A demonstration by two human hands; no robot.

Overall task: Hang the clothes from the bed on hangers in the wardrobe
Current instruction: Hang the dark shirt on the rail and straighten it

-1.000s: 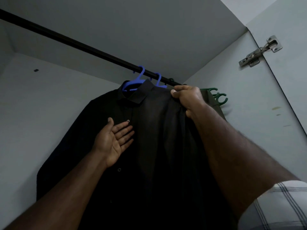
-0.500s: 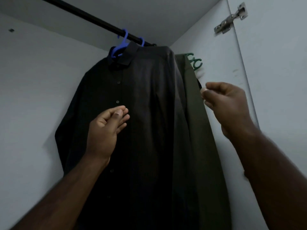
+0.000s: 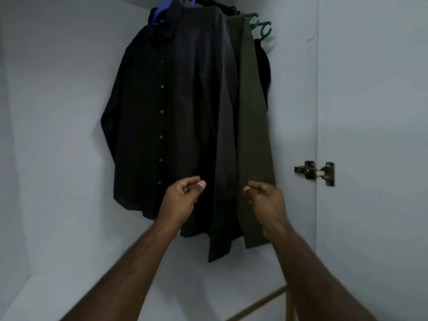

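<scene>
A black button-up shirt hangs on a blue hanger from the dark rail at the top of the wardrobe. To its right hangs an olive-green garment, with green hangers behind it. My left hand hovers in front of the shirt's lower hem, fingers loosely curled, holding nothing. My right hand is level with it in front of the olive garment, fingers also loosely curled and empty. Neither hand touches the clothes.
The white wardrobe back wall fills the left. The right side panel meets the open door at a metal hinge. The wardrobe floor lies below the clothes, with a wooden edge at the lower right.
Both hands have let go of the shirt and dropped from collar height to its hem. The view has tilted down, so the rail now sits at the top edge.
</scene>
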